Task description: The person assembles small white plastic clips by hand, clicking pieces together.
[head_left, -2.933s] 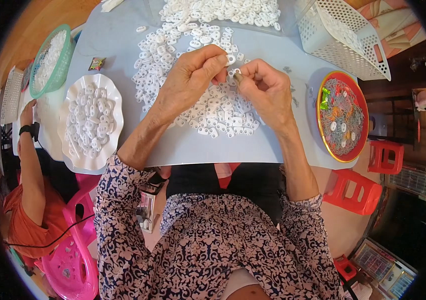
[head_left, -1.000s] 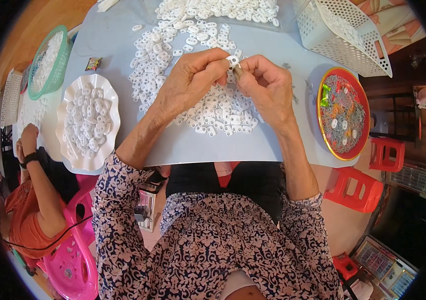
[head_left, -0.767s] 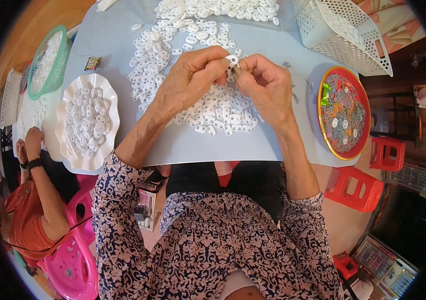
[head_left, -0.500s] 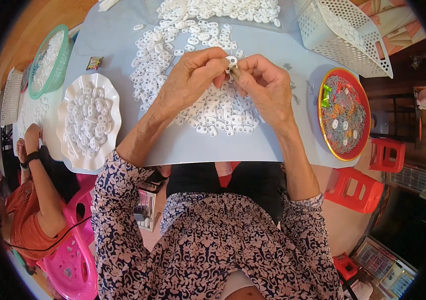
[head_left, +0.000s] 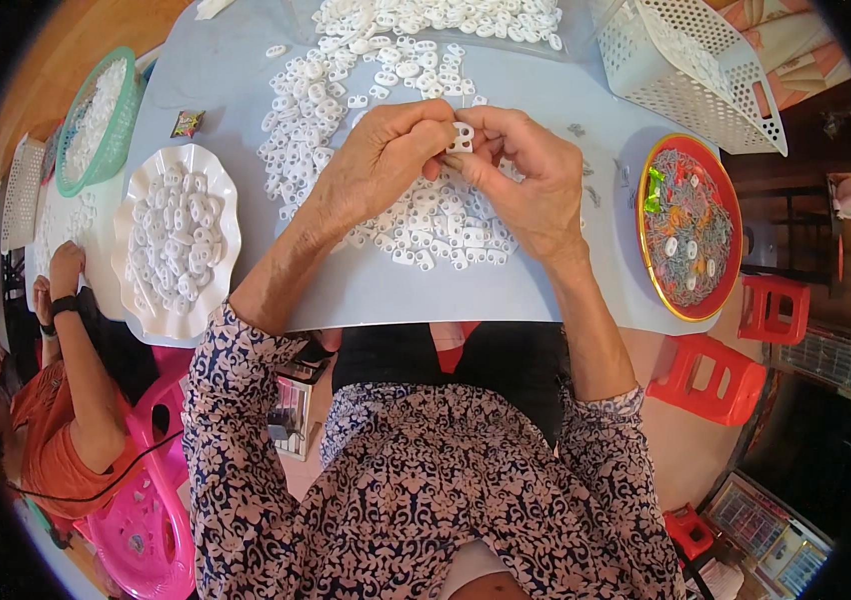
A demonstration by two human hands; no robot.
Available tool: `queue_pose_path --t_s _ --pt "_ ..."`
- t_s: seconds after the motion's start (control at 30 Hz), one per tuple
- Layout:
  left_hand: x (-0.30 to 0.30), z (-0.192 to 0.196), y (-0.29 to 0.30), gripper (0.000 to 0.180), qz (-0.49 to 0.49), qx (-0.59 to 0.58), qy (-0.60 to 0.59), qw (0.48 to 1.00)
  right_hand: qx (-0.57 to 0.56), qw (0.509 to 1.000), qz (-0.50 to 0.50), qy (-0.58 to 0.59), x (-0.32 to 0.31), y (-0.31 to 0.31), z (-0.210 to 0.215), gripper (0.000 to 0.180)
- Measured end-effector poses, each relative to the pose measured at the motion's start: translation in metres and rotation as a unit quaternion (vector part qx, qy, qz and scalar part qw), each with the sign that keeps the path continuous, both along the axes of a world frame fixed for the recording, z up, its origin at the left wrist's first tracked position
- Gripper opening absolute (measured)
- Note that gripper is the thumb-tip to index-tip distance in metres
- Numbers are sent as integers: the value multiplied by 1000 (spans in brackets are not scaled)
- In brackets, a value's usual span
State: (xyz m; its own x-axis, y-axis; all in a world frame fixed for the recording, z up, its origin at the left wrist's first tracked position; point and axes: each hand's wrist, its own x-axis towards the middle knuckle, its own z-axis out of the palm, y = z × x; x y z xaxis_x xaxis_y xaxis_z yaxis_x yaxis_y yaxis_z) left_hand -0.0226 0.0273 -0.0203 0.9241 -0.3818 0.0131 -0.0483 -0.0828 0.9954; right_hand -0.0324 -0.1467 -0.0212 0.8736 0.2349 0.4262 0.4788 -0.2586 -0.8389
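Between my two hands, above the middle of the table, is a small white plastic piece with two round holes (head_left: pixel 462 138). My left hand (head_left: pixel 391 155) pinches its left side between thumb and finger. From the other side my right hand (head_left: pixel 524 160) grips it, with the thumb at its lower edge. Below and around my hands spreads a pile of similar white two-holed pieces (head_left: pixel 436 225). More of them fill a scalloped white dish (head_left: pixel 128 262) to my left. A red round tray with a gold rim (head_left: pixel 643 250), to my right, contains many thin grey metal bits and a few white pieces.
A clear bin of white pieces (head_left: pixel 446 18) stands at the far edge, beside a white perforated basket (head_left: pixel 746 110). At left are a green basket (head_left: pixel 131 120), a small wrapped packet (head_left: pixel 187 124) and another person's arm (head_left: pixel 86 370). Red stools (head_left: pixel 711 380) stand at lower right.
The white piece between my fingers has turned, so both its holes now face up. My right thumb and fingers have shifted slightly around it.
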Motion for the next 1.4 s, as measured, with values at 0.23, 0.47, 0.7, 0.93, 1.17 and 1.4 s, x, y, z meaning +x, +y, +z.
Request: queue_pose_path --t_s 0.23,0.47,0.7,0.93,1.17,1.4 --pt "0 -5 -1 21 10 5 -17 1000 12 1000 -4 5 -1 1 -2 27" --pt "-4 1 -7 23 41 24 -90 995 135 985 27 104 -1 -3 1 28" --pt "-3 1 -6 24 38 -27 -71 996 142 978 36 146 -2 -2 9 31" --pt "-3 1 -8 23 47 -22 -82 995 171 971 26 163 -4 -1 11 27" --pt "-1 0 -7 21 40 -9 -98 994 168 974 28 152 -3 -1 7 27" --pt "-4 -2 -11 19 56 -11 -107 993 163 975 5 150 -3 0 9 26"
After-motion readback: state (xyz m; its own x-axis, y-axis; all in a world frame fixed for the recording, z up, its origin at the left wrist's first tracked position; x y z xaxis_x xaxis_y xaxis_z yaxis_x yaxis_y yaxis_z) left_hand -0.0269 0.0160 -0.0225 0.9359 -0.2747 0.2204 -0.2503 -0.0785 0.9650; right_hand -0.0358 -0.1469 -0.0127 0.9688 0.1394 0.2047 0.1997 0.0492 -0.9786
